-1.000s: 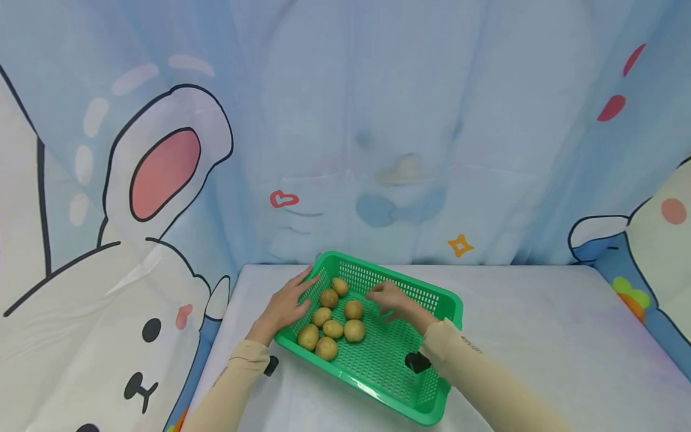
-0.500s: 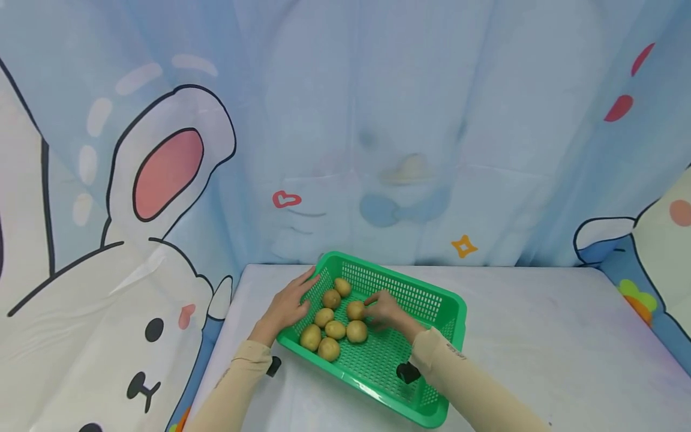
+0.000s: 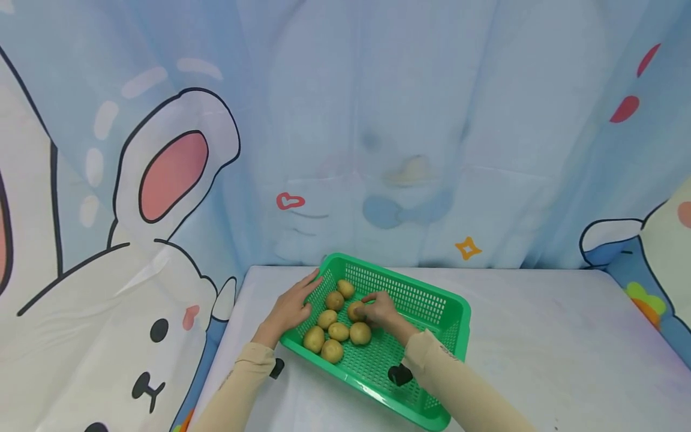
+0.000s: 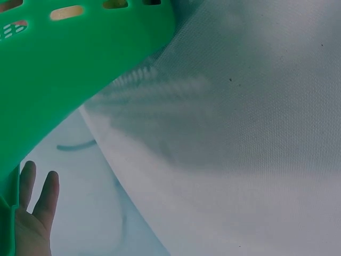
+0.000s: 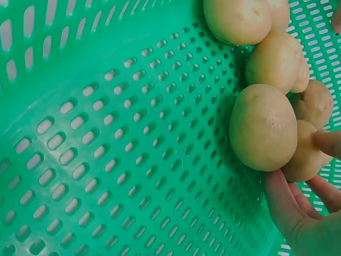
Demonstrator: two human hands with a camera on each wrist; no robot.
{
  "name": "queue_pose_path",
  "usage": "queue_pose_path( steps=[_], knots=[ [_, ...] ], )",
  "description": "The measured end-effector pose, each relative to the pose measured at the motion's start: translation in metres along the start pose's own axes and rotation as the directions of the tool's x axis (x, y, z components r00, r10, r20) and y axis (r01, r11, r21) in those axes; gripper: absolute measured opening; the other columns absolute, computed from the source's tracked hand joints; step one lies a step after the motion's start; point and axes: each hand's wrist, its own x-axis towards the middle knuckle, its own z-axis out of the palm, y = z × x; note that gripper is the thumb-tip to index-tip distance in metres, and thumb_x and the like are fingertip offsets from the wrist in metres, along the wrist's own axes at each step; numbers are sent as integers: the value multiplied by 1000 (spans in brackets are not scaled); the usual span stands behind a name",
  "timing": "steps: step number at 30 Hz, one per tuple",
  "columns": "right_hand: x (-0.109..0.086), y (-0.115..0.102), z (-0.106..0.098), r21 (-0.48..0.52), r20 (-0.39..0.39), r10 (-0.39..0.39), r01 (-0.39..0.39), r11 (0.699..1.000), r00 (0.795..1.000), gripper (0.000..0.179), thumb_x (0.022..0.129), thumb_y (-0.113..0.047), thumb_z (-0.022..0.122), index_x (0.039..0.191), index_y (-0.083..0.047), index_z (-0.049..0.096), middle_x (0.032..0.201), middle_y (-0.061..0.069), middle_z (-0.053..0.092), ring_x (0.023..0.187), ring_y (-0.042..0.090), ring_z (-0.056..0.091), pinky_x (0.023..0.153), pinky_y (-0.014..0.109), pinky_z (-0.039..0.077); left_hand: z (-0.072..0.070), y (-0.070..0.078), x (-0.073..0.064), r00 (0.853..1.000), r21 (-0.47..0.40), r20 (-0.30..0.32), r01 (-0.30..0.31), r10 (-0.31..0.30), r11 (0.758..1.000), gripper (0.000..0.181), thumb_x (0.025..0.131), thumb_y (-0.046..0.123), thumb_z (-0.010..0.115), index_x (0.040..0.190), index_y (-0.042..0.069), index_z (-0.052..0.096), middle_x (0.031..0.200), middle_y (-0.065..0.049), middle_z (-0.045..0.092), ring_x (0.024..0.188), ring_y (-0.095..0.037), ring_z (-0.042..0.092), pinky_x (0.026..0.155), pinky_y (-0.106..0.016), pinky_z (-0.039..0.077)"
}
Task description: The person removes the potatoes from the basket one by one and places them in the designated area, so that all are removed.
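A green perforated plastic basket (image 3: pixel 372 394) sits at an angle on the table, with several yellow-brown potatoes (image 3: pixel 332 351) gathered in its left half. My left hand (image 3: pixel 291 307) rests along the basket's left rim, fingers extended; two straight fingers (image 4: pixel 49 197) show past the rim in the left wrist view. Inside the basket, my right hand (image 3: pixel 381 311) has its thumb and fingers around one potato (image 5: pixel 306 152). A larger potato (image 5: pixel 263 128) lies right beside the held one, nearer the wrist camera, and partly covers it there.
A white-covered table (image 3: pixel 534 336) extends to the right of the basket. Behind it hangs a blue printed curtain (image 3: pixel 405 120), with a cartoon rabbit (image 3: pixel 178 270) at the left. The basket's right half shows its bare perforated floor (image 5: pixel 122 154).
My right hand has moved left and down to the potato nearest it, and its fingers have come around it. The left hand stays on the rim. The whole view has shifted slightly.
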Motion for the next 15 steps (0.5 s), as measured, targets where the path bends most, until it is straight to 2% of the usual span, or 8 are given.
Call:
queue_pose_path(
  steps=[4, 9, 13, 15],
  knots=[
    [-1, -1, -2, 11, -15, -6, 6, 1000, 1000, 43, 85, -3, 70, 121, 15, 57, 98, 29, 64, 68, 30, 71, 60, 39, 58, 0, 1, 0, 1000, 6, -5, -13, 13, 1000, 63, 87, -3, 48, 149, 5, 44, 159, -9, 32, 139, -31, 40, 76, -40, 49],
    [-5, -8, -12, -15, -24, -4, 3, 1000, 1000, 41, 82, -2, 69, 118, 16, 60, 86, 25, 67, 62, 32, 69, 58, 40, 58, 1, 2, 0, 1000, 7, -18, -21, 21, 1000, 63, 86, -4, 50, 148, 4, 45, 158, -10, 33, 135, -31, 45, 58, -30, 41],
    [-9, -16, -25, -37, 6, -24, 25, 999, 1000, 42, 82, -1, 67, 121, 14, 60, 81, 22, 67, 71, 39, 70, 64, 45, 58, 1, 1, 0, 1000, 0, -17, -8, 8, 1000, 63, 86, -4, 50, 148, 5, 45, 159, -8, 33, 129, -30, 52, 55, -28, 39],
    [-13, -21, -34, -32, 34, -42, 43, 999, 999, 44, 83, -2, 66, 124, 14, 59, 85, 24, 67, 80, 43, 69, 69, 48, 57, 2, 1, -1, 1000, -14, -20, -3, 3, 1000, 64, 85, -4, 49, 148, 5, 45, 159, -8, 33, 118, -28, 60, 54, -27, 38]
  ],
)
